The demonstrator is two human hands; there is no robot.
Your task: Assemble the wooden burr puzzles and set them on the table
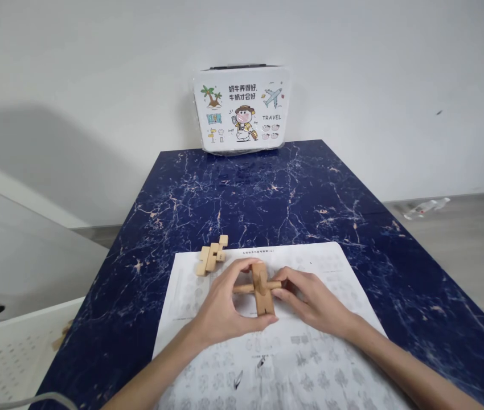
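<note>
Left hand (pixel 225 304) wraps the upright bar of the wooden cross (pixel 261 289) held between both hands, right hand (pixel 314 302) pinches its side stick's end; risk: uneven squeeze could slip the stick out onto the sheet (pixel 310 353) under the hands.

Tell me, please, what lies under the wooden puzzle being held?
Under the wooden puzzle: a printed diagram sheet on the blue table; left hand and right hand cover the print there.
</note>
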